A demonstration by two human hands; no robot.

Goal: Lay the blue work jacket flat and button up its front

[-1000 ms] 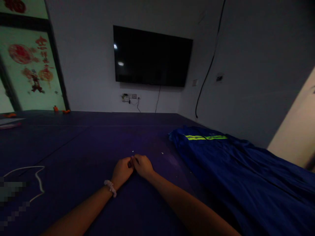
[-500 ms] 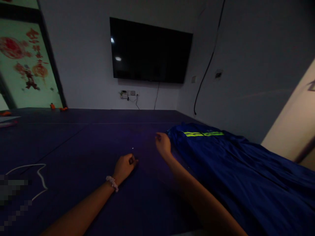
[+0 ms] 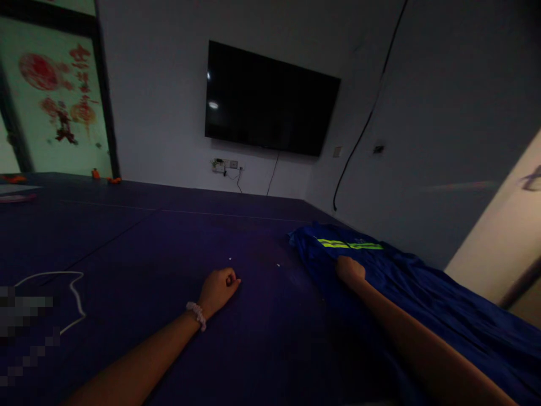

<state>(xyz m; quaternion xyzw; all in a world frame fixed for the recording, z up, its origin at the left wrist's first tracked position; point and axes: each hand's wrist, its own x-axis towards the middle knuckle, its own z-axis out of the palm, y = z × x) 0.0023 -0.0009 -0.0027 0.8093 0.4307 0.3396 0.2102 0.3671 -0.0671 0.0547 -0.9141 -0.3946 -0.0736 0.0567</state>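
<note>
My left hand (image 3: 220,290), with a pale scrunchie (image 3: 196,314) round the wrist, rests over the dark blue-purple surface (image 3: 257,332). Its thumb and fingers curl together; whatever they hold, if anything, is hidden. Just beyond it lies a tiny white bit (image 3: 230,259), and farther right a second white bit (image 3: 278,265). My right hand (image 3: 350,272) is closed, its fingertips out of sight, over the near edge of a blue garment (image 3: 406,287) with yellow-green reflective stripes (image 3: 349,244). Whether it grips the cloth I cannot tell.
A white cable (image 3: 75,287) and a blurred-out item (image 3: 25,310) lie at the left. Small orange objects (image 3: 105,177) sit at the far edge by a door with red designs. On the wall hang a TV (image 3: 270,101) and a black cable (image 3: 359,132).
My right hand has moved right, from the bare surface to the garment, and a white bit now shows near where it was. The left hand stays in nearly the same place; the view has tilted.
</note>
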